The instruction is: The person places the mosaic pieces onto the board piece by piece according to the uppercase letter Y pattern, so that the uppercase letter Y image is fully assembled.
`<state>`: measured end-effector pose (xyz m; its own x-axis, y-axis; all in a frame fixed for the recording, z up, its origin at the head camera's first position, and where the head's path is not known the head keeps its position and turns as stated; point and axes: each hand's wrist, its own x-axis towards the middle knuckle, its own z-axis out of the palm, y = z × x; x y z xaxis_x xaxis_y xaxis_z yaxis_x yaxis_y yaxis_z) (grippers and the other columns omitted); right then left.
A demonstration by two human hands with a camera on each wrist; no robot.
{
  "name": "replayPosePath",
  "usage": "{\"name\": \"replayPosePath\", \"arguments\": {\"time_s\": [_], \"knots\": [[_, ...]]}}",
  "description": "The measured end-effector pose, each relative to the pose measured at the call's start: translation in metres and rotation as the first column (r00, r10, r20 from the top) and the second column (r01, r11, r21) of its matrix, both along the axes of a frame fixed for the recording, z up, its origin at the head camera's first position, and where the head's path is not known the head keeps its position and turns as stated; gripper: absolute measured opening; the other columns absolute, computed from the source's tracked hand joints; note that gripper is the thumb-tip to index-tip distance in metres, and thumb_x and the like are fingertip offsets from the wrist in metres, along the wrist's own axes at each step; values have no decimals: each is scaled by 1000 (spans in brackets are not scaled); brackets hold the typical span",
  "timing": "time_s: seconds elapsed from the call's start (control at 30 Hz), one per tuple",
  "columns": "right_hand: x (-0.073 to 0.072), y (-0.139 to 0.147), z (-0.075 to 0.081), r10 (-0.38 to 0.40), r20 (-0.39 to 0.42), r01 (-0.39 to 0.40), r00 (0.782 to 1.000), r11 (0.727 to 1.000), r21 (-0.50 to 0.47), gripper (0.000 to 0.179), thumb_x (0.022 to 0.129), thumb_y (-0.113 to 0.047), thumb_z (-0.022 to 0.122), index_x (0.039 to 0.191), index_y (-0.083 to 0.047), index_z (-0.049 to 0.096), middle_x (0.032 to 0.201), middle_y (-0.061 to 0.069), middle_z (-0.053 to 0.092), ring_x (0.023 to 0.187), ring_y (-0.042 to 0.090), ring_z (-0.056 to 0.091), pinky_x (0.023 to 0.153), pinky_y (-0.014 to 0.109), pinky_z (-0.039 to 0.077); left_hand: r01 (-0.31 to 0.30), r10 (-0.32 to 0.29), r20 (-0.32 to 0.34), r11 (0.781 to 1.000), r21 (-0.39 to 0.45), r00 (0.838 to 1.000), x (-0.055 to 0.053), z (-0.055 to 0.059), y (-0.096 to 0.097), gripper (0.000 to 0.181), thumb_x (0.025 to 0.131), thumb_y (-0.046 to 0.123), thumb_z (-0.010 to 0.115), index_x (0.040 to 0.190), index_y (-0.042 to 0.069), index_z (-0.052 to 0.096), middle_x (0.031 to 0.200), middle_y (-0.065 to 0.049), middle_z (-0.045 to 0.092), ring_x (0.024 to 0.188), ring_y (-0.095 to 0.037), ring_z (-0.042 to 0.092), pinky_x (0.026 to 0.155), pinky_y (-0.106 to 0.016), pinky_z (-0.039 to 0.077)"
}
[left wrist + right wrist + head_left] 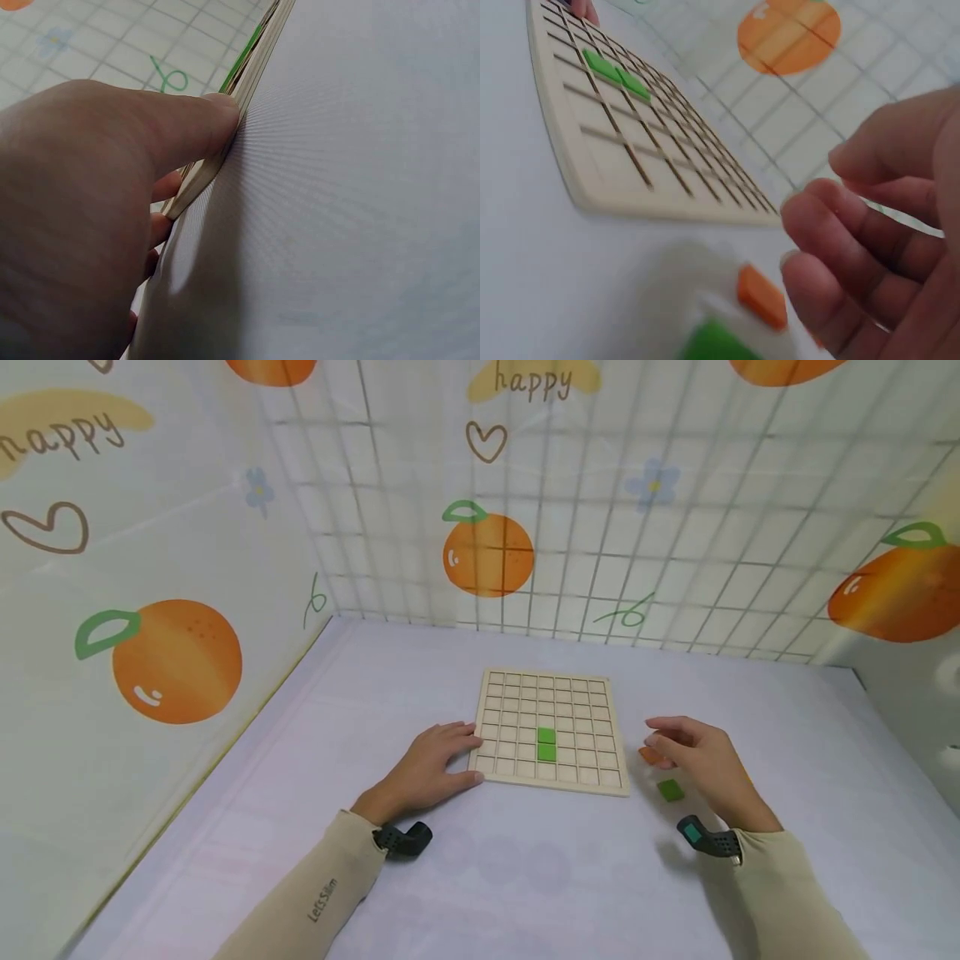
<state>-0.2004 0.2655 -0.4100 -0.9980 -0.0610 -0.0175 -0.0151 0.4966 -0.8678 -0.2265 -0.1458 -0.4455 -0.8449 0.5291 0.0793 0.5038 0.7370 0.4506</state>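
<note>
Gridded wooden board (pixel 512 720) on the table (pixel 525 877), left hand (pixel 429 768) at its 8 o'clock corner, right hand (pixel 701 764) off toward 3 o'clock.
Two green tiles (pixel 547 737) sit in neighbouring cells, just to 6 o'clock of the board's middle. The left fingers lie fairly straight against the 9 o'clock edge, thumb on the near edge — touching the board, not wrapped round it. The right fingers are loosely bent, slightly parted at the tips, with nothing seen in their hold; beneath them is a partly hidden orange tile (pixel 761 296), and a loose green tile (pixel 671 790) lies at 4 o'clock. A narrow strip of table parts these from the board — wider table runs toward 6 o'clock, and at 12 o'clock it meets a pale cloth wall (pixel 577 585) printed with oranges.
</note>
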Motion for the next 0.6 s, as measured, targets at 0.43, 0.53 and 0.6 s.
{"name": "replayPosePath", "arguments": {"time_s": [0.43, 0.53, 0.6], "knots": [[12, 34, -9, -65, 77, 56, 995, 992, 116, 57, 96, -47, 66, 136, -6, 58, 114, 14, 67, 86, 24, 63, 72, 26, 51, -3, 3, -14, 999, -36, 1000, -4, 0, 2, 58, 96, 48, 62, 145, 18, 55, 158, 0, 39, 149, -19, 26, 122, -38, 13], [13, 38, -13, -70, 99, 55, 993, 988, 147, 60, 95, -49, 65, 138, -7, 57, 117, 13, 65, 87, 24, 62, 72, 26, 50, -3, 3, -13, 999, -33, 1000, -3, -1, 1, 58, 96, 48, 62, 145, 17, 55, 158, -1, 39, 149, -20, 27, 122, -39, 14], [14, 40, -15, -54, 108, 37, 993, 987, 154, 58, 96, -48, 66, 136, -7, 58, 120, 13, 63, 86, 24, 62, 72, 26, 49, 0, 0, -16, 1000, -30, 1000, -3, -2, -1, 58, 96, 48, 62, 145, 17, 55, 158, -2, 39, 148, -20, 27, 121, -40, 15]]}}
